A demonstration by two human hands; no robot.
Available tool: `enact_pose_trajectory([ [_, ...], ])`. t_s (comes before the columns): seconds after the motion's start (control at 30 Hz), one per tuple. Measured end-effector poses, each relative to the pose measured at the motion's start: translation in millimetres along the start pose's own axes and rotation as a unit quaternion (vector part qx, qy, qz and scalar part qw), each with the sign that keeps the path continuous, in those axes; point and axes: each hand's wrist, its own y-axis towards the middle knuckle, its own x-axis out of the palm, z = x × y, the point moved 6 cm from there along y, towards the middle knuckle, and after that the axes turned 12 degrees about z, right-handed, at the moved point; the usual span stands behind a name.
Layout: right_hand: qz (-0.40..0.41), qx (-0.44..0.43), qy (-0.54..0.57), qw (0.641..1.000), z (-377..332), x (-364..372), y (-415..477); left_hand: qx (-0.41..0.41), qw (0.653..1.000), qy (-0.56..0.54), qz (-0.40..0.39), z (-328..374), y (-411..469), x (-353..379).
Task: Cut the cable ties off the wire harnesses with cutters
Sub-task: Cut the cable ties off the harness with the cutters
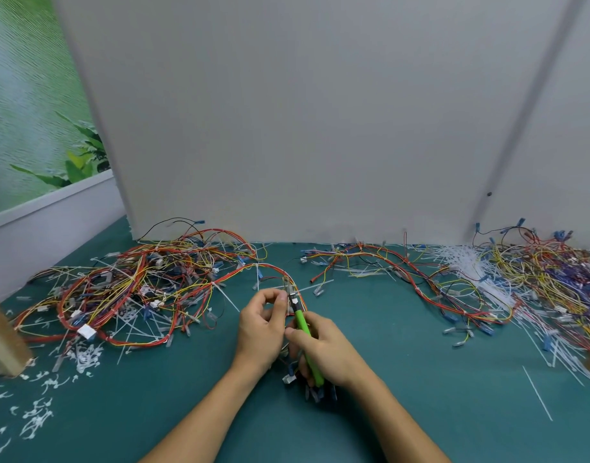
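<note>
right hand (323, 349) grips cutters (303, 332) | left hand (262, 324) pinches harness (253, 272)

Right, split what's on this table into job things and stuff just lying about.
Job: cutters in right hand; harness pinched by left hand; harness pile.
Lying about: cut tie scraps; wooden post; grey board.

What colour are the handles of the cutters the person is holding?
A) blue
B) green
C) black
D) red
B: the right hand grips the cutters by bright green handles, while the left hand pinches the wire harness.
</note>
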Motion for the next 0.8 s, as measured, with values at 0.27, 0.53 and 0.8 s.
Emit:
enact_pose_trajectory([
  [0.27, -0.003, -0.010, 0.001, 1.000, -0.8, 0.9, 0.1, -0.014, 1.000, -0.020, 0.015, -1.8, -1.1, -1.7],
  [0.53, 0.013, -0.028, -0.039, 0.999, 2.2, 0.2, 1.4, -0.009, 0.999, -0.023, 0.021, -0.9, -0.2, -1.7],
  [0.8, 0.004, -0.010, -0.010, 1.000, 2.8, 1.2, 2.2, 0.022, 1.000, 0.003, 0.006, 2.5, -0.1, -1.6],
])
